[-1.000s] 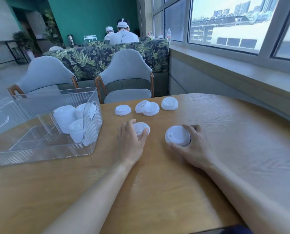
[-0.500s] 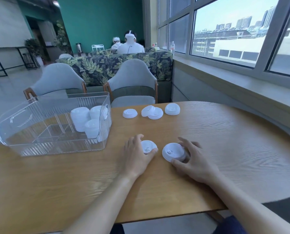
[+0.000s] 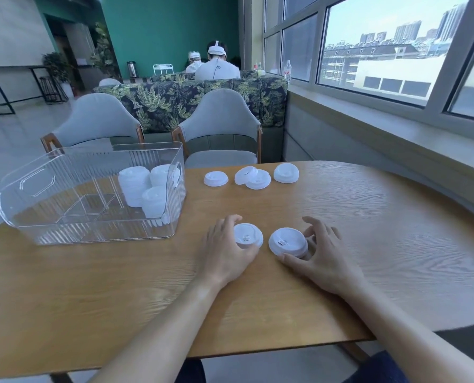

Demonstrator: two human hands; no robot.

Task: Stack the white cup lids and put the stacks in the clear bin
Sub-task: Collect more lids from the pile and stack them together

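My left hand (image 3: 224, 251) grips a white cup lid (image 3: 248, 234) lying on the wooden table (image 3: 368, 230). Beside it, my right hand (image 3: 320, 255) holds a second white lid (image 3: 287, 241), tilted slightly off the table. The two lids are a small gap apart. Several more loose lids lie at the far edge: one alone (image 3: 215, 178), two overlapping (image 3: 253, 178), one at the right (image 3: 286, 172). The clear bin (image 3: 37, 194) stands at the left with three stacks of lids (image 3: 147, 189) in its right end.
Two grey chairs (image 3: 222, 125) stand behind the table, with a leaf-patterned sofa behind them. A window ledge (image 3: 382, 128) runs along the right. The table's near edge is close to my body. Two people sit far back.
The view has tilted up and pulled back. Both hands have drawn their lids toward me and closer together; the right hand's lid is now slightly tilted.
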